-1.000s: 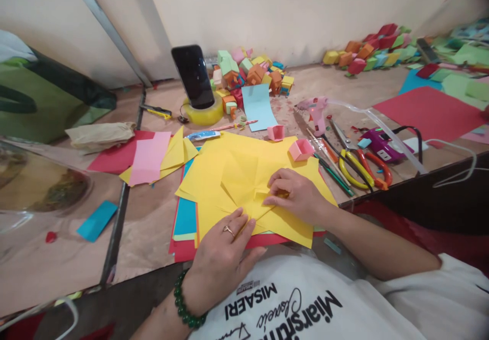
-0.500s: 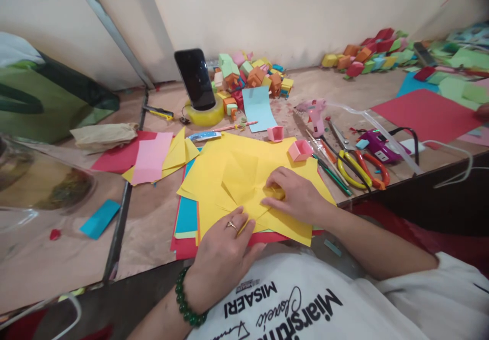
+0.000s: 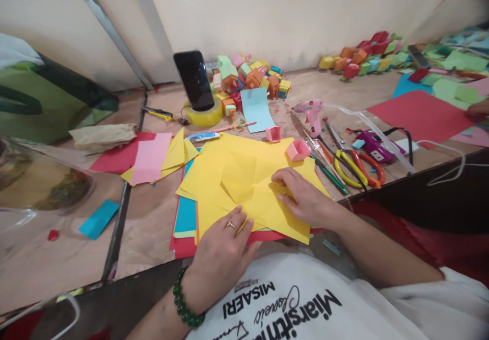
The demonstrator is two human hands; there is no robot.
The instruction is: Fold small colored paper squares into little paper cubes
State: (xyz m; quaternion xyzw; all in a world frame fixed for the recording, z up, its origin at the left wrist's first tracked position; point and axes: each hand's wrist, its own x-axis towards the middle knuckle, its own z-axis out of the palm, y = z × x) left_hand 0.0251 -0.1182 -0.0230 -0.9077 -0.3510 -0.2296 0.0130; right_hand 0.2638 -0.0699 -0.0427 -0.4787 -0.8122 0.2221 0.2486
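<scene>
Creased yellow paper point(image 3: 239, 177) lies over a stack of yellow sheets point(image 3: 229, 144), with blue and red sheets showing under the left and front edges. My left hand point(image 3: 227, 238), wearing a ring and a green bead bracelet, rests with its fingertips on the front of the paper. On the right part of the paper is my right hand point(image 3: 301, 195), its fingers curved and the thumb apart from the index finger. I see nothing held between them. Two small pink paper boxes, one larger point(image 3: 297, 150) and one smaller point(image 3: 273, 134), sit at the stack's back edge.
Behind the stack, a phone point(image 3: 194, 80) leans in a yellow tape roll point(image 3: 206, 116) beside heaped paper boxes point(image 3: 254, 78). To the right are a pink glue gun point(image 3: 311, 113), scissors point(image 3: 355, 167) and a purple device point(image 3: 376, 145). Another person's hand point(image 3: 479, 108) shows at the right edge.
My right hand has slid a little to the right, and its thumb and index finger have moved off a raised fold, which now lies flatter. My left hand stays in place.
</scene>
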